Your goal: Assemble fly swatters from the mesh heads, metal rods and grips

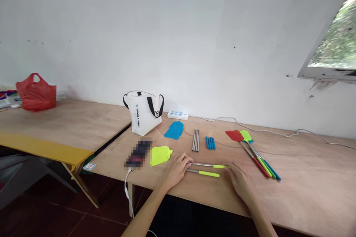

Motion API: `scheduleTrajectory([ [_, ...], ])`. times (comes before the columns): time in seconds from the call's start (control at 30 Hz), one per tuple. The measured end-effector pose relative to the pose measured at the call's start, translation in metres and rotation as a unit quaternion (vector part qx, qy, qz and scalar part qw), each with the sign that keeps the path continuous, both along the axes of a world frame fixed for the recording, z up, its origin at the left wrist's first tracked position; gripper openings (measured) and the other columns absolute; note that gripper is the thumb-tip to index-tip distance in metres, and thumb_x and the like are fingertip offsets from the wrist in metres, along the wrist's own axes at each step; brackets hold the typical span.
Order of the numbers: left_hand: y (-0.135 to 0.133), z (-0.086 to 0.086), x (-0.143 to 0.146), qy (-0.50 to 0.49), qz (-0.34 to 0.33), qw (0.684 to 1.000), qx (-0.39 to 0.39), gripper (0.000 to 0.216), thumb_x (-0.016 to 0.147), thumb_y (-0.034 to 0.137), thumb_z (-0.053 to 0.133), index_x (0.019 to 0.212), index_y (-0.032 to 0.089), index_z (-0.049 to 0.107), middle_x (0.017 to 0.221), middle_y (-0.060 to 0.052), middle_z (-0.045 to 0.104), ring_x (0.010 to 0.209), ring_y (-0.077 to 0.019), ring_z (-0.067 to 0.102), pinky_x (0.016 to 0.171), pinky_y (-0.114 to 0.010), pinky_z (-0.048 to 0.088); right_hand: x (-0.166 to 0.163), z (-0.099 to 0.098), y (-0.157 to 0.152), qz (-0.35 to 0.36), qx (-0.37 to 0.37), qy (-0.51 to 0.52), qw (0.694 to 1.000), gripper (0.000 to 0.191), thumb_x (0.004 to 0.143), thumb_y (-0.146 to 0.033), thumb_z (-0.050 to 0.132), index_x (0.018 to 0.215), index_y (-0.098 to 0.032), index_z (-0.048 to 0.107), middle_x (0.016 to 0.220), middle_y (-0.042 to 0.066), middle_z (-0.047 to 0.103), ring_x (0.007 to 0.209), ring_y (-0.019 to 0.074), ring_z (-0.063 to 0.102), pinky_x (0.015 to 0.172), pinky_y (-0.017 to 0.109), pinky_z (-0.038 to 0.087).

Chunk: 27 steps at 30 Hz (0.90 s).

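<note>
Two bare arms reach in from the bottom edge, and their hands are over a wooden table (308,185). Between the hands lie two thin silver sticks with yellow-green handles: a far stick (220,166) and a near stick (208,174), side by side with a small gap. The left hand (178,168) has its fingers bent over the silver ends of both. I can't tell if it pinches them or just rests there, since the fingers hide those ends. The right hand (239,178) has its fingers loosely curled, with the tips at the handle end of the far stick; I can't tell if it has hold of it.

Just left of the left hand is a flat yellow-green swatter head (160,155), and next to that is a blurred-out dark thing (138,153) with a white cable (126,189). Behind the sticks are some silver tubes (195,140) in a row, short blue handles (210,143), and blue swatter heads (174,130) on top of each other. To the right, whole fly swatters (261,167) lie in a bunch. Farther back stand a white bag (144,114) and a white power strip (178,114). A red plastic bag (37,94) sits on the other table (75,118).
</note>
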State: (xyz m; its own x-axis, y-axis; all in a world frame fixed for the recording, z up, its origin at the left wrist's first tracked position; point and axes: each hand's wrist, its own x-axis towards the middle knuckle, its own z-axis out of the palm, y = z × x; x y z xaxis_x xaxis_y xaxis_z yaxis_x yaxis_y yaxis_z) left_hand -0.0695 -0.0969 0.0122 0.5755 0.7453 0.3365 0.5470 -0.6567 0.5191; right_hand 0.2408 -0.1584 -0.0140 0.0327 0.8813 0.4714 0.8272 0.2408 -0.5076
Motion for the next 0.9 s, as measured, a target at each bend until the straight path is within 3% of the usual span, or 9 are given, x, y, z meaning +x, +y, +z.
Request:
scheduleTrajectory([
  [0.3,-0.0022,0.0076,-0.0001,-0.061,-0.010,0.998,-0.033,0.025,0.106,0.027,0.037,0.115,0.026,0.060,0.113,-0.003,0.058,0.107,-0.0168,0.060,0.098,-0.030,0.046,0.0046,-0.0013,0.0016,0.006,-0.011,0.115,0.993,0.041,0.097,-0.056,0.042,0.098,-0.025,0.068,0.104,0.008,0.071,0.103,0.0255,0.066,0.091,0.040,0.053],
  [0.9,-0.0035,0.0032,0.0021,-0.040,-0.008,0.999,-0.022,0.026,0.106,0.027,0.037,0.118,0.027,0.060,0.115,-0.002,0.057,0.104,-0.0158,0.061,0.095,-0.028,0.048,-0.0001,0.0037,0.0000,-0.038,-0.026,0.140,0.989,0.054,0.092,-0.072,0.041,0.084,-0.025,0.068,0.082,0.007,0.072,0.078,0.0259,0.068,0.073,0.037,0.057],
])
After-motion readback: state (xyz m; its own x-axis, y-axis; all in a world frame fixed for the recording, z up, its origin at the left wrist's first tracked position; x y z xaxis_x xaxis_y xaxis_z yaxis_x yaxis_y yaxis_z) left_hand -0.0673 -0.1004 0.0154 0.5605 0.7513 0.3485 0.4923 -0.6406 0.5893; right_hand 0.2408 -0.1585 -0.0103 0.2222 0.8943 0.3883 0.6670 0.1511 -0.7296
